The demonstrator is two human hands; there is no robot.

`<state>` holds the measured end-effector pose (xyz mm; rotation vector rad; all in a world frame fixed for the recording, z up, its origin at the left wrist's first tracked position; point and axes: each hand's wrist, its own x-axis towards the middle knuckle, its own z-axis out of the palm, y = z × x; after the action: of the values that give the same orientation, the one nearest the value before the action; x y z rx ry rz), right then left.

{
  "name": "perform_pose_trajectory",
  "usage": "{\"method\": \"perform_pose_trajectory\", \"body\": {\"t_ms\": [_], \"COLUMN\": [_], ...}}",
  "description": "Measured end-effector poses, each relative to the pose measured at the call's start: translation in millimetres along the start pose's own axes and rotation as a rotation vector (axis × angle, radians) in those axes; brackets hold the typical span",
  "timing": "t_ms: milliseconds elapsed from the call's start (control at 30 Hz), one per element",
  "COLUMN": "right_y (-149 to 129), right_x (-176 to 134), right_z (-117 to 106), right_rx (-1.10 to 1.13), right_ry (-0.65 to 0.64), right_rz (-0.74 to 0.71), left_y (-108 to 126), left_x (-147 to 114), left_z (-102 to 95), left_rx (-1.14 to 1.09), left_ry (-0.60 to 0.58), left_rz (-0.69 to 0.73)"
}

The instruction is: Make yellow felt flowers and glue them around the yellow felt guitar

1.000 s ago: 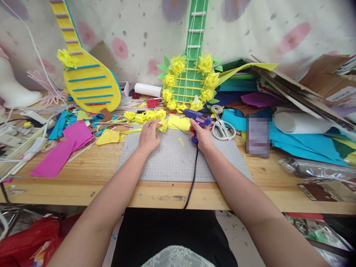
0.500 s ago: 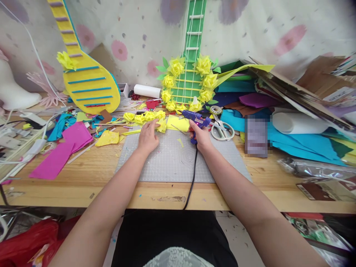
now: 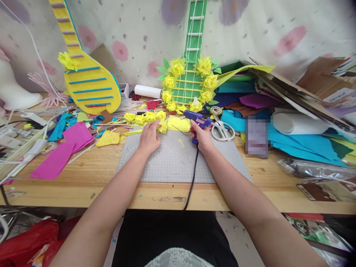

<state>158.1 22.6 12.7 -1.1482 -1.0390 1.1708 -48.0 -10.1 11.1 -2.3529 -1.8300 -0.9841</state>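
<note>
My right hand (image 3: 202, 137) is wrapped around a blue glue gun (image 3: 198, 118), its nozzle pointing left and its black cord running down over the table edge. My left hand (image 3: 149, 138) has its fingers curled against a yellow paper flower (image 3: 162, 127) at the back of the grey cutting mat (image 3: 167, 163); the thumb's grip is partly hidden. Just behind the left hand lies a row of several yellow paper flowers (image 3: 140, 119). A yellow paper strip (image 3: 178, 123) lies between both hands, with a thin stick (image 3: 180, 129) in front of it.
Behind stands a green paper guitar (image 3: 185, 89) ringed with yellow flowers; a yellow paper instrument (image 3: 93, 87) leans at left. White-handled scissors (image 3: 223, 131) lie right of the glue gun. Magenta paper (image 3: 52, 161) is at left, blue paper (image 3: 303, 144) and cardboard (image 3: 319, 76) at right.
Both hands stay almost still, with the glue gun and the flower in nearly the same places. The whole view has shifted very slightly.
</note>
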Motion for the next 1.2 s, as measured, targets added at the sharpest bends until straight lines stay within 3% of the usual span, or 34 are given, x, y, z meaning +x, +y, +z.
{"method": "perform_pose_trajectory", "body": {"t_ms": [467, 567, 733, 800, 1000, 1200], "right_y": [-2, -6, -18, -21, -14, -7], "right_x": [-1, 2, 7, 8, 5, -6], "right_z": [-4, -13, -33, -37, -44, -48], "right_rx": [-0.059, -0.16, -0.429, -0.483, -0.446, -0.381], "right_ry": [0.05, 0.062, -0.05, -0.04, 0.005, 0.051], "right_rz": [-0.033, -0.057, -0.065, -0.052, -0.047, -0.03], "left_y": [5, 4, 1, 1, -1, -2], "left_x": [0, -2, -5, -6, -5, -3], "left_z": [0.7, 0.7, -2.1, -4.2, -10.3, -4.4], "left_rx": [0.023, 0.022, -0.003, 0.001, 0.018, 0.005], "left_ry": [-0.019, 0.032, 0.135, 0.173, 0.19, 0.263], "left_rz": [0.06, 0.049, -0.005, -0.027, -0.057, -0.104]}}
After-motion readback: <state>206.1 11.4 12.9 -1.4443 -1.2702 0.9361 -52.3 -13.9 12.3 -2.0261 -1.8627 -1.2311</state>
